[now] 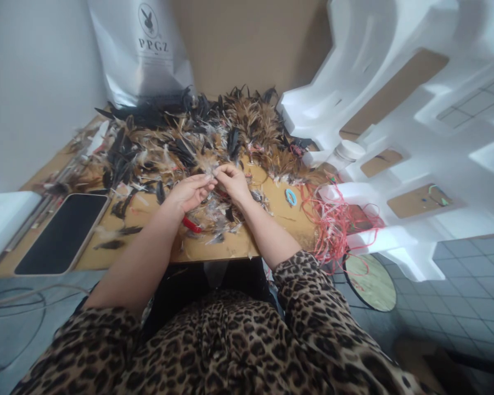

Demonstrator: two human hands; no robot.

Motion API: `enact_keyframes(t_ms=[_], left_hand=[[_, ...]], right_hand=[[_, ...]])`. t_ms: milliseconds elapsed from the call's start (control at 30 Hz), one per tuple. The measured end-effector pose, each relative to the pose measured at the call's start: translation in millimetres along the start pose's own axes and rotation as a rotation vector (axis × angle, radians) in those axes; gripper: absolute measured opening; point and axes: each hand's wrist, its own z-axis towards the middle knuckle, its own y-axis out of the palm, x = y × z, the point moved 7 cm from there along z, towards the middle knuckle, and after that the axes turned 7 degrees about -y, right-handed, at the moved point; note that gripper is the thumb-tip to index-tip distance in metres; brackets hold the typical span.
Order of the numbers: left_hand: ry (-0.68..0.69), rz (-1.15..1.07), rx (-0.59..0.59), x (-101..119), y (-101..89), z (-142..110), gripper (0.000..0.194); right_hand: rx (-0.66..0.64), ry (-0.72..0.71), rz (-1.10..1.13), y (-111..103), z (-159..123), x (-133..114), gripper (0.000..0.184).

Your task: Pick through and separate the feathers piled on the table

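My left hand [192, 192] and my right hand [230, 180] meet over the middle of the table, fingertips pinched together. Between them rises a brown, fluffy feather [206, 162], its base hidden by the fingers. Behind and around them spreads a heap of brown and black feathers [148, 156]. Below the hands lie loose grey and white feather bits [220, 214]. A red object [191, 224], perhaps a small tool handle, rests just under my left hand.
A phone [62, 233] lies at the left. Tangled pink-red strings [333, 225] hang over the right edge, near white foam packaging [379, 109] and a lidded white jar [349, 151]. A blue ring-shaped item [290, 197] is right of the hands. A silver bag [142, 55] stands behind.
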Motion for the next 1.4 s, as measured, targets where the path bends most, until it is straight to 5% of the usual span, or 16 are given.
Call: enact_keyframes(t_ms=[433,667,800,1100,1233,1400], left_hand=[[0.043,0.091,-0.011,-0.1,-0.4,0.6,0.005],[0.052,0.015,-0.02,6.1,-1.4,-1.5,0.004],[0.054,-0.001,-0.009,6.6,-5.5,1.2,0.004],[0.045,0.019,-0.012,6.4,-5.1,1.1,0.004],[0.037,0.014,-0.006,6.2,-4.8,0.8,0.003],[0.029,0.012,-0.001,5.9,-4.9,0.9,0.007]], right_hand=[[-0.029,-0.068,-0.065,0.0,3.3,-3.9,0.024],[-0.199,0.02,-0.507,-32.5,8.2,-21.0,0.021],[-0.414,0.005,-0.75,-32.6,3.1,-24.1,0.015],[-0.484,0.024,-1.263,-20.2,-2.5,-16.2,0.015],[-0.456,0.031,-1.148,-23.9,-0.2,-15.4,0.017],[-0.25,0.039,-0.538,-32.4,7.5,-22.4,0.021]])
